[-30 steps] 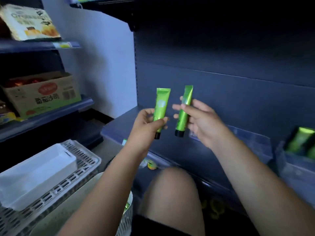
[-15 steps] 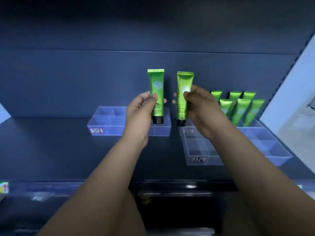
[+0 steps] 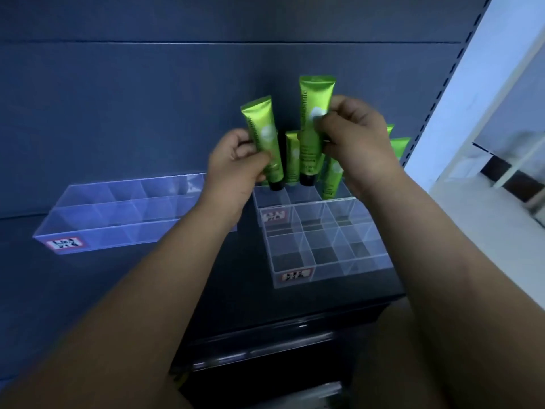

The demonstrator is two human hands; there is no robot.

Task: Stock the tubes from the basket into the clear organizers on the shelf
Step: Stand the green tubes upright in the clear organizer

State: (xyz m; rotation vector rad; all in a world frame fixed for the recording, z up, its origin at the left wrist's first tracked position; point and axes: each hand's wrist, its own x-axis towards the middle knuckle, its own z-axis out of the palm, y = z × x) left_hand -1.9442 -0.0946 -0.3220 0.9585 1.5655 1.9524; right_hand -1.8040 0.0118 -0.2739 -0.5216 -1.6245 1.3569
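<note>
**Two tubes poised over the rear organizer**

Each hand carries one green tube, cap down, above the back row of the organizer at the right end of the shelf. The left hand (image 3: 236, 163) is closed around the lower half of the left tube (image 3: 261, 137), fingers wrapped in front and thumb behind, so the black cap pokes out below the fist and can lead the way into a cell. That tube leans a little to the left. The right hand (image 3: 351, 143) pinches the right tube (image 3: 314, 113) higher up, at mid-body, between thumb and fingertips; this tube stands nearly upright with its cap just above the organizer's rim.

Holding them cap down matches the stocked tubes (image 3: 333, 175) already standing in the rear organizer (image 3: 271, 199) toward the back right corner of the shelf, crimped ends up. The free cells on that organizer's left side sit right under the two caps, so these look like the targets.

A second gridded front organizer (image 3: 333, 270) stands just in front, near the shelf's front edge, with no tubes in it. A long organizer (image 3: 118, 219) lies well to the left, also bare. The basket is out of view.

The next move probably calls for lowering each cap straight into its own cell without knocking the neighbouring tubes.
</note>
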